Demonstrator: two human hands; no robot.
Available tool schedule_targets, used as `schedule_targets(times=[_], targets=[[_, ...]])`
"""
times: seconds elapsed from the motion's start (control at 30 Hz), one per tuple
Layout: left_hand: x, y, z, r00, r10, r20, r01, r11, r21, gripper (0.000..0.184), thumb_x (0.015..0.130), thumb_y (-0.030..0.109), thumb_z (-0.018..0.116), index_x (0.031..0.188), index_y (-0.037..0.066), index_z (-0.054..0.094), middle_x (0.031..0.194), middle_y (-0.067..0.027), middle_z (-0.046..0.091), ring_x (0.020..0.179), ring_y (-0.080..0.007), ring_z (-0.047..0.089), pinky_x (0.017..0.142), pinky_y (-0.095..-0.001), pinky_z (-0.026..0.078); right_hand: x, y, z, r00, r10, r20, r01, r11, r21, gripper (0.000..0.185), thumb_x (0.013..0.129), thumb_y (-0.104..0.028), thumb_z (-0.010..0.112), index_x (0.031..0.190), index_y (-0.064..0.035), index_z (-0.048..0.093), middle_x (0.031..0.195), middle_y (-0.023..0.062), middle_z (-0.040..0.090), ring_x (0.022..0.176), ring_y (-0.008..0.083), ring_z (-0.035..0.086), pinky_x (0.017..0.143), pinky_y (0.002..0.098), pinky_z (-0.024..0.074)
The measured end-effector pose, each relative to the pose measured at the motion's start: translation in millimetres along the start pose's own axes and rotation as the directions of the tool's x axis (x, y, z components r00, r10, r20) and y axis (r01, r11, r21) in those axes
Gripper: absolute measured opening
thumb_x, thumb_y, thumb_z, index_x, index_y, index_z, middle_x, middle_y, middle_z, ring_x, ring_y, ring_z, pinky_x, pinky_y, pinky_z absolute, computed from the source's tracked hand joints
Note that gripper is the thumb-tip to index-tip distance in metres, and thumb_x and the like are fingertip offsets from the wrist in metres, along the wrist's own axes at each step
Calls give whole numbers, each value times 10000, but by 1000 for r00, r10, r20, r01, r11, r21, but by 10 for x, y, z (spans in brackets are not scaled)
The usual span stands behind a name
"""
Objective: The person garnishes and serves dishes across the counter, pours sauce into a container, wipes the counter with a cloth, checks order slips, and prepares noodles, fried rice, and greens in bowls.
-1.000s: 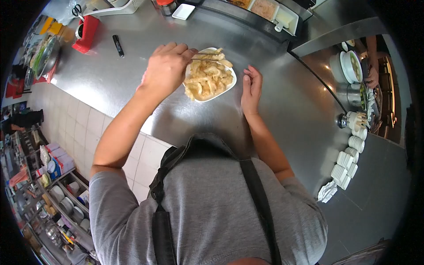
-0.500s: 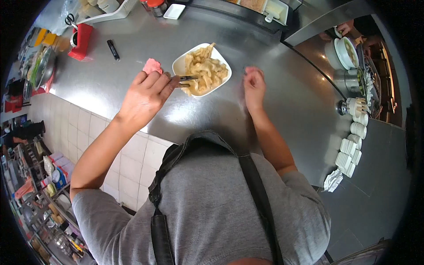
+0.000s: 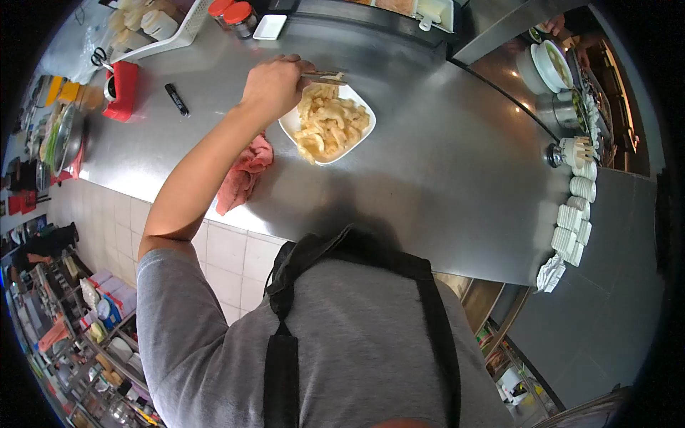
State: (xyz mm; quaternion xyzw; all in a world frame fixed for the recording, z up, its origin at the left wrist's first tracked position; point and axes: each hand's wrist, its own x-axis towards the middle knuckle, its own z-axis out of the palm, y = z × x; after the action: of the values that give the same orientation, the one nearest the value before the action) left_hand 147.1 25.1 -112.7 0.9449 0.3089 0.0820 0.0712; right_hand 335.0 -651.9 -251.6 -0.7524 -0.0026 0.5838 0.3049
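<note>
My left hand (image 3: pixel 277 82) is closed around a pair of small metal tongs (image 3: pixel 325 78). Their tips reach over the far edge of a white square dish (image 3: pixel 369 128). A small pale bit shows at the tips; whether they pinch it I cannot tell. Pale, sauce-coated strips of food (image 3: pixel 330 123) fill the dish. Below my left forearm lies a crumpled pink cloth (image 3: pixel 246 175), partly hidden by the arm. My right hand is out of view.
A black marker (image 3: pixel 177 100) and a red holder with scissors (image 3: pixel 123 91) are on the steel counter (image 3: pixel 428 185) at left. Red-lidded jars (image 3: pixel 241 18) and a small white dish (image 3: pixel 270 27) stand at the back. Stacked white dishes (image 3: pixel 569 217) line the right edge.
My left hand has moved up and right with the tongs, from the dish's left side to its far edge. More of the pink cloth shows. My right hand has left the view.
</note>
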Motion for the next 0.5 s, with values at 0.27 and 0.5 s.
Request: schedule_targets(times=[0.27, 0.5], targets=[[-231, 74, -427, 977, 11, -213, -46, 986, -159, 227, 837, 150, 654, 1058, 154, 703, 909, -60, 659, 874, -280, 614, 753, -406, 495, 562, -516, 532, 997, -26, -77, 7, 973, -229, 253, 950, -261, 539, 854, -38, 608, 813, 86, 642, 744, 190, 608, 657, 296, 474], [-852, 257, -430, 867, 307, -392, -349, 936, -37, 336, 750, 79, 671, 1083, 113, 691, 861, -59, 640, 729, -233, 547, 668, -338, 415, 844, -1136, 737, 987, -144, -77, 113, 942, -315, 237, 948, -246, 544, 864, -35, 615, 814, 81, 646, 734, 182, 606, 649, 296, 475]])
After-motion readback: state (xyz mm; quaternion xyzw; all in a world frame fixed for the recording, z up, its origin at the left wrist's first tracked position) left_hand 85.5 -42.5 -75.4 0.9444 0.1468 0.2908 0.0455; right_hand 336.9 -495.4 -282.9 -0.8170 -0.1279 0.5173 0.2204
